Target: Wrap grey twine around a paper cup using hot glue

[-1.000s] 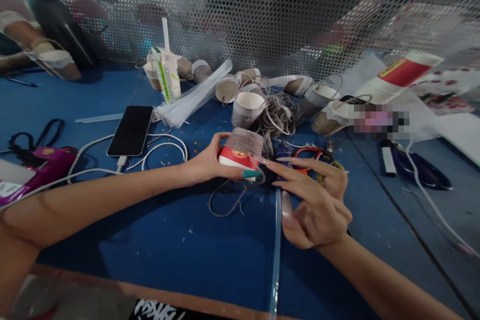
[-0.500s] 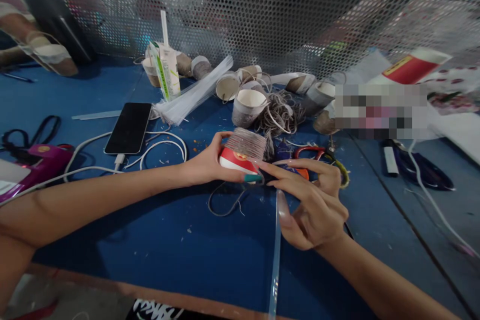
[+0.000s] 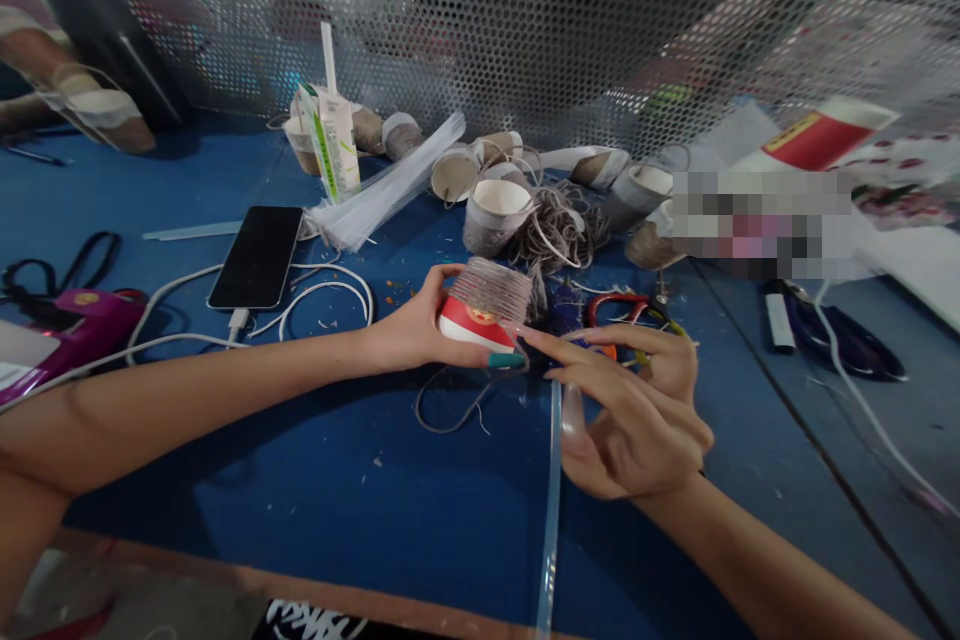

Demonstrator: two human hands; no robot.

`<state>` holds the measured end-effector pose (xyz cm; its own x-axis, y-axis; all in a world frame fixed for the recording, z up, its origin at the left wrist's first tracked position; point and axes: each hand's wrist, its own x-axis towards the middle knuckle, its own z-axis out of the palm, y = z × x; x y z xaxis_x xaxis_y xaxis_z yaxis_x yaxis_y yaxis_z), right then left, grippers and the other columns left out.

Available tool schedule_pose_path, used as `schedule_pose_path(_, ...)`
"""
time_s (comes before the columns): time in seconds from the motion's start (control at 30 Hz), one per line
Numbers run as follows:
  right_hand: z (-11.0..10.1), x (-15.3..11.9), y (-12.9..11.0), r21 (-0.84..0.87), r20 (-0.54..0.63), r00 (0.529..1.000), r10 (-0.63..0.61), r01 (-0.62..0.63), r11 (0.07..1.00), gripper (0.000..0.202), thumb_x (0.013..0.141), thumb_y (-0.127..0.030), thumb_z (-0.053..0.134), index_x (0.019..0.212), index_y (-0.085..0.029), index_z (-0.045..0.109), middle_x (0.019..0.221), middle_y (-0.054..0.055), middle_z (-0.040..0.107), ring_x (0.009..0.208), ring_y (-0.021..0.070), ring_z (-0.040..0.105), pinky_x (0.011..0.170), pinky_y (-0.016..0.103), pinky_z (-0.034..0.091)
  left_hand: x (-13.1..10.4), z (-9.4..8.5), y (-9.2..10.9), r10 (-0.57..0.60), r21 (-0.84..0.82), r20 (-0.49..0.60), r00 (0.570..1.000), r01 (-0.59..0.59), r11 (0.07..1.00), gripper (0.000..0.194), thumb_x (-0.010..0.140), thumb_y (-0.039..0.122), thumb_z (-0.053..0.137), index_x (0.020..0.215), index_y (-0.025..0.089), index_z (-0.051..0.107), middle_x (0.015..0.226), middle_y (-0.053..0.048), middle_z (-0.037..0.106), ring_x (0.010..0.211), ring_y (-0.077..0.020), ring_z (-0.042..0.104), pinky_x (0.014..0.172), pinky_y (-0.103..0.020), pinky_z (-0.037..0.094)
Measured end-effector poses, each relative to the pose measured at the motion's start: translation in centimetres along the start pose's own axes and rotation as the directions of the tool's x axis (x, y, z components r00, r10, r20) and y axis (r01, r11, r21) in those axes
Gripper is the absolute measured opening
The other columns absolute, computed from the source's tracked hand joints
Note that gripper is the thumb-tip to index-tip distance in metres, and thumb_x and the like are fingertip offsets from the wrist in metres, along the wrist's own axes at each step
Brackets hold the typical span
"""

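My left hand (image 3: 409,325) is closed around a red and white paper cup (image 3: 474,328), which lies tilted just above the table. Rows of grey cord (image 3: 495,288) wrap one end of the cup, and a loose cord tail (image 3: 448,428) loops onto the table below it. To the right, my right hand (image 3: 637,415) is open, its fingers stretched toward the cup. One fingertip reaches the cup's edge by the cord; whether it presses there I cannot tell. Behind that hand, partly covered, lie scissors (image 3: 619,300) with red handles.
A clear strip (image 3: 551,520) runs toward me. Beyond the cup are a cord-wrapped cup (image 3: 495,217), tangled grey cord (image 3: 566,230) and clear sticks (image 3: 394,185). A phone (image 3: 256,257) with a white cable lies left. A perforated metal screen (image 3: 480,40) closes the back.
My right hand has shifted slightly right, its fingers a little more bent. My left hand and the cup have stayed in place.
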<state>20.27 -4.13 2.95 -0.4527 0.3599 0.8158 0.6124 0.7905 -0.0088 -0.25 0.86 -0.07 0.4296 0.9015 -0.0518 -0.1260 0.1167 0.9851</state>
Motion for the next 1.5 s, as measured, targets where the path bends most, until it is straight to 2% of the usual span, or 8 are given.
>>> schedule_pose_path(0.23, 0.1, 0.2, 0.1, -0.026, -0.015, 0.998, -0.055, 0.054, 0.998, 0.013, 0.074, -0.02, 0.049, 0.083, -0.021, 0.059, 0.085, 0.007, 0.079, 0.078, 0.0277, 0.063, 0.065, 0.043, 0.046, -0.3, 0.1, 0.5, -0.014, 0.072, 0.016, 1.0, 0.013, 0.997, 0.104, 0.047, 0.031, 0.089, 0.13, 0.018, 0.028, 0.125, -0.016, 0.059, 0.123, -0.0351, 0.055, 0.102, -0.053, 0.045)
schedule_pose_path(0.4, 0.3, 0.3, 0.0, -0.024, -0.026, 0.999, -0.043, 0.042, 0.999, 0.014, 0.074, -0.018, 0.05, 0.083, -0.021, 0.059, 0.085, 0.007, 0.079, 0.078, 0.0272, 0.061, 0.064, 0.043, 0.047, -0.2, 0.0, 0.3, 0.005, 0.113, 0.023, 1.0, -0.008, 0.994, 0.105, 0.047, 0.031, 0.088, 0.132, 0.017, 0.027, 0.127, -0.017, 0.057, 0.124, -0.0363, 0.054, 0.102, -0.053, 0.046)
schedule_pose_path(0.6, 0.4, 0.4, 0.0, -0.027, -0.016, 0.999, -0.046, 0.046, 0.999, 0.014, 0.073, -0.019, 0.05, 0.084, -0.02, 0.059, 0.085, 0.006, 0.079, 0.08, 0.0268, 0.06, 0.065, 0.042, 0.047, -0.3, 0.2, 1.2, -0.031, 0.137, 0.017, 0.999, 0.028, 0.99, 0.104, 0.047, 0.027, 0.087, 0.131, 0.015, 0.026, 0.129, -0.019, 0.054, 0.126, -0.0363, 0.052, 0.105, -0.052, 0.044)
schedule_pose_path(0.9, 0.4, 0.2, -0.2, -0.053, 0.001, 0.999, -0.042, 0.042, 0.998, 0.013, 0.074, -0.018, 0.052, 0.085, -0.019, 0.06, 0.09, 0.005, 0.079, 0.082, 0.0268, 0.06, 0.067, 0.042, 0.045, -0.4, 0.3, 1.4, -0.063, 0.108, -0.001, 0.998, 0.063, 0.992, 0.099, 0.045, 0.024, 0.087, 0.126, 0.016, 0.029, 0.126, -0.017, 0.055, 0.126, -0.0376, 0.052, 0.105, -0.055, 0.043)
schedule_pose_path(1.03, 0.3, -0.1, -0.4, -0.066, 0.023, 1.0, -0.01, 0.012, 0.998, 0.015, 0.073, -0.017, 0.054, 0.086, -0.02, 0.061, 0.092, 0.004, 0.079, 0.084, 0.0273, 0.061, 0.07, 0.043, 0.045, -0.4, 0.5, 1.5, -0.084, 0.093, -0.015, 0.996, 0.085, 0.992, 0.097, 0.045, 0.021, 0.086, 0.124, 0.018, 0.03, 0.122, -0.014, 0.058, 0.122, -0.0353, 0.055, 0.102, -0.053, 0.046)
schedule_pose_path(1.23, -0.3, -0.8, 0.0, -0.03, -0.061, 0.994, -0.088, 0.087, 0.996, 0.017, 0.07, -0.015, 0.055, 0.082, -0.023, 0.064, 0.091, 0.003, 0.079, 0.078, 0.0256, 0.063, 0.066, 0.04, 0.044, -0.4, 0.6, 1.5, -0.096, 0.04, -0.005, 0.995, 0.096, 0.995, 0.092, 0.049, 0.021, 0.087, 0.122, 0.018, 0.031, 0.116, -0.011, 0.06, 0.116, -0.0319, 0.059, 0.099, -0.05, 0.049)
schedule_pose_path(1.33, -0.4, -0.8, -0.1, -0.021, -0.08, 0.994, -0.069, 0.067, 0.998, 0.019, 0.07, -0.013, 0.055, 0.083, -0.022, 0.064, 0.091, 0.004, 0.079, 0.077, 0.0252, 0.064, 0.065, 0.04, 0.045, -0.4, 0.5, 1.5, -0.08, 0.034, -0.013, 0.997, 0.08, 0.996, 0.092, 0.05, 0.023, 0.087, 0.122, 0.018, 0.031, 0.118, -0.012, 0.06, 0.118, -0.0318, 0.059, 0.1, -0.049, 0.049)
schedule_pose_path(1.5, -0.2, -0.4, -0.6, -0.016, -0.005, 1.0, -0.026, 0.026, 1.0, 0.02, 0.073, -0.014, 0.05, 0.086, -0.02, 0.065, 0.092, 0.005, 0.079, 0.084, 0.027, 0.064, 0.069, 0.042, 0.046, -0.4, 0.5, 1.3, -0.066, 0.071, -0.014, 0.998, 0.067, 0.995, 0.092, 0.051, 0.024, 0.087, 0.124, 0.018, 0.031, 0.121, -0.013, 0.06, 0.118, -0.033, 0.059, 0.097, -0.049, 0.051)
